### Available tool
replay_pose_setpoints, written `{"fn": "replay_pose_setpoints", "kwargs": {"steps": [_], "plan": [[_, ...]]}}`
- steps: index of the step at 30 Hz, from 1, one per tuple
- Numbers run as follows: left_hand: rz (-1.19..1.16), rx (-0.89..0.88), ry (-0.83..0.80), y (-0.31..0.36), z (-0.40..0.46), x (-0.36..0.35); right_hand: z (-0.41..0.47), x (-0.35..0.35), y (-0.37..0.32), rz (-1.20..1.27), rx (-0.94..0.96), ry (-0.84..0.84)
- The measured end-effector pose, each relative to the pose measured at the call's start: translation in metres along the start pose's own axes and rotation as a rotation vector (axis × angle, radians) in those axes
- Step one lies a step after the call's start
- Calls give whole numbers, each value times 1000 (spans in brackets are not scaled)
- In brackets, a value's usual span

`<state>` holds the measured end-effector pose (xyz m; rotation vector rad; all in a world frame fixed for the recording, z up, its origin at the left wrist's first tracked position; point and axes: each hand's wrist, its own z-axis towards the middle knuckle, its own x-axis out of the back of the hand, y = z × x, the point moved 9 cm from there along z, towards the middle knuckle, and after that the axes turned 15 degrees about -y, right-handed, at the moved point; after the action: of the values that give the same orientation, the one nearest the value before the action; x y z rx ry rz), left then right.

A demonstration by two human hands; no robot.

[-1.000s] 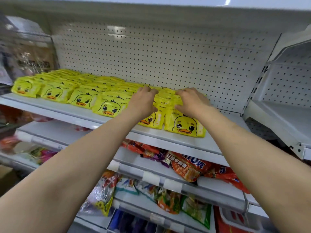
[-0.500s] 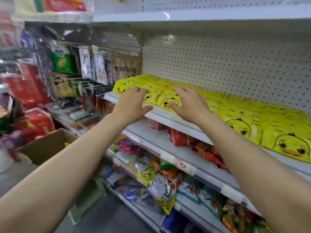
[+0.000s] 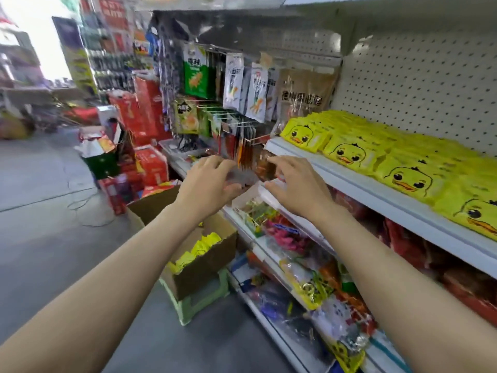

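Evidently this is shelf stocking. The largest thing in view is the white store shelving with its pegboard back. Its upper shelf carries the yellow duck packets, laid flat in overlapping rows with the printed faces turned to the aisle, probably so shoppers can read them and the rows stay tidy. The lower shelves hold mixed snack bags, which are too blurred to name. To the left of the duck rows, hanging snack pouches dangle from wire hooks, which keeps their fronts on show.

On the floor just beside the shelving stands a green plastic stool with an open cardboard box on top. I judge it was raised there so the stock can be reached without much stooping. Inside the box lie more duck packets, loosely heaped against one side, and the box looks far from full.

A small white carton on the second shelf holds wrapped sweets.

The left hand and the right hand hang in the air in front of the shelf end, apart from the duck rows and above the box. Both have their fingers loosely spread and a little bent, and as far as the blur allows, both are holding nothing.
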<state>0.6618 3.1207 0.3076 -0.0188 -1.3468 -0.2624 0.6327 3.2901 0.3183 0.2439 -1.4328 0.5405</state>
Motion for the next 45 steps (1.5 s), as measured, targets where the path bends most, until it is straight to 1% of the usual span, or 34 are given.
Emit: {"fn": "replay_pose_setpoints", "kwargs": {"steps": [4,9,12,14,18,22,28,31,35,39,45], "plan": [[-27,79,-39,-61,20,-32,70,-47,-20,8,67,-56],[-6,143,-112,-147,76,-79,179,-121,-25,52,105,-158],[-4,179,-209,-203,119,-122,246,-173,-23,69,100,-261],[-43,212,-282,-236,143,-155,284,-213,-19,77,93,-343],[-91,278,-470,-289,174,-234,335,-305,-8,138,72,-517],[-166,326,-656,-327,170,-320,345,-401,4,211,7,-769],[-308,356,-967,-359,133,-444,321,-536,12,272,-157,-1055],[-370,310,-1069,-366,121,-495,309,-585,20,268,-234,-1102],[-433,243,-1156,-372,115,-550,302,-626,21,276,-325,-1151],[-486,296,-1227,-386,110,-595,300,-662,23,346,-418,-1154],[-598,395,-1314,-391,99,-642,297,-690,30,387,-532,-1152]]}}
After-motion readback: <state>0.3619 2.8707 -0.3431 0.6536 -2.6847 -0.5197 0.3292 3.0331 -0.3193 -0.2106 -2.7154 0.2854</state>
